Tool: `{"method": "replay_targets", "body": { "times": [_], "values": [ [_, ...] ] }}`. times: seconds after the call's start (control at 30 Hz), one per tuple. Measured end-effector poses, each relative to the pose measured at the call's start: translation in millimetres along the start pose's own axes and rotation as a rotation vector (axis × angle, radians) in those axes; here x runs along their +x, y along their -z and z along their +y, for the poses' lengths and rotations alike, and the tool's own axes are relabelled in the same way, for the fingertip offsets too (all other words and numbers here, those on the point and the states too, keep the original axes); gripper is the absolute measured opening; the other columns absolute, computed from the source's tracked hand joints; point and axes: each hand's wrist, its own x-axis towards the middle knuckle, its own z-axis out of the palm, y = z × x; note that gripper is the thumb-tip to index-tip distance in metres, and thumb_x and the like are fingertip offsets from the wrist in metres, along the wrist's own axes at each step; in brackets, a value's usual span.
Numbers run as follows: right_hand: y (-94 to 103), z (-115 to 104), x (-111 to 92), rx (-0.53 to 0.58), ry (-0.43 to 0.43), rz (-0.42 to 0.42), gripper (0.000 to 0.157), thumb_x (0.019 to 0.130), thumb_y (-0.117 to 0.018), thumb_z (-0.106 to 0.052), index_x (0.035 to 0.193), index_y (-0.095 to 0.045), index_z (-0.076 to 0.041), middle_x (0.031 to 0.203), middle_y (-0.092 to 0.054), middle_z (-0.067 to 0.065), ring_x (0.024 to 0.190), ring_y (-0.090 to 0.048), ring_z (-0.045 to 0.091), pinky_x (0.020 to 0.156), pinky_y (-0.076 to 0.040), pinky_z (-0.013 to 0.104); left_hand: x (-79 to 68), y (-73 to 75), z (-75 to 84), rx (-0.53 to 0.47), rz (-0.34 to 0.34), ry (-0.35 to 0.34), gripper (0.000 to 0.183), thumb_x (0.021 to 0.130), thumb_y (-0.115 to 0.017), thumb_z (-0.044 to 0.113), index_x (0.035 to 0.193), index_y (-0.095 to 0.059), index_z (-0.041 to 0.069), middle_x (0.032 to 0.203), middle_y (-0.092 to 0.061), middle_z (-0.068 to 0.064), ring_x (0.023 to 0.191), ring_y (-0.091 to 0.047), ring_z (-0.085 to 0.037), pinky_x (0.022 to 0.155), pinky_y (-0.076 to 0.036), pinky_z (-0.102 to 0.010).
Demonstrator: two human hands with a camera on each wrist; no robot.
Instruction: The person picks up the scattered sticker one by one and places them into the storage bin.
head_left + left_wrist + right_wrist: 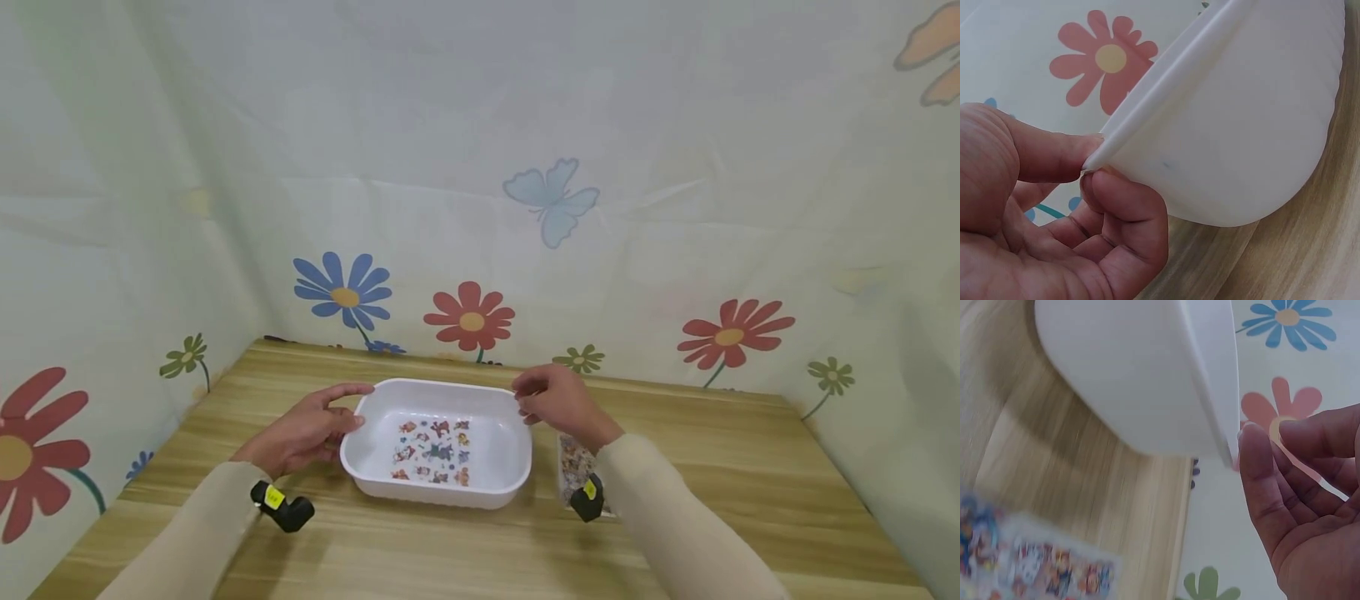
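A white plastic basin (438, 496) with rounded corners stands on the wooden table. Small colourful cartoon figures (438, 452) show on its inner floor; whether they are stickers or print I cannot tell. At its left end my left hand (311, 429) pinches the rim between thumb and fingers, plain in the left wrist view. My right hand (558, 404) is at the far right corner. In the right wrist view one fingertip (1255, 447) is right by the rim, the other fingers loosely bent, with nothing visible between them.
Under my right forearm lies a clear-edged sheet or pack of cartoon stickers (576, 462), partly hidden. The wooden table (420, 550) ends at a curtain (450, 167) printed with flowers and butterflies. Black wrist cameras (288, 510) sit on both sleeves.
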Motion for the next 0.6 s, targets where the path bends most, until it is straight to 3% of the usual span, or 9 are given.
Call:
{"method": "replay_targets", "body": {
  "times": [0.3, 0.6],
  "values": [
    [20.5, 18.3, -9.9, -0.024, 0.026, 0.002, 0.029, 0.091, -0.064, 0.006, 0.119, -0.069, 0.009, 0.110, -0.070, 0.028, 0.084, -0.072, 0.022, 0.075, -0.064, 0.034, 1.0, 0.5, -2.6, -0.003, -0.008, -0.001, 0.063, 0.104, -0.060, 0.010, 0.161, -0.035, 0.019, 0.137, -0.057, -0.024, 0.096, -0.068, -0.027, 0.080, -0.063, -0.045],
    [40.9, 31.9, -18.1, -0.079, 0.027, 0.008, 0.029, 0.090, -0.065, 0.004, 0.119, -0.069, 0.008, 0.110, -0.071, 0.026, 0.089, -0.071, 0.025, 0.079, -0.064, 0.037, 1.9, 1.0, -1.6, -0.010, -0.004, -0.002, 0.061, 0.104, -0.059, 0.010, 0.160, -0.037, 0.019, 0.141, -0.055, -0.023, 0.095, -0.068, -0.027, 0.081, -0.063, -0.045]
  ]
}}
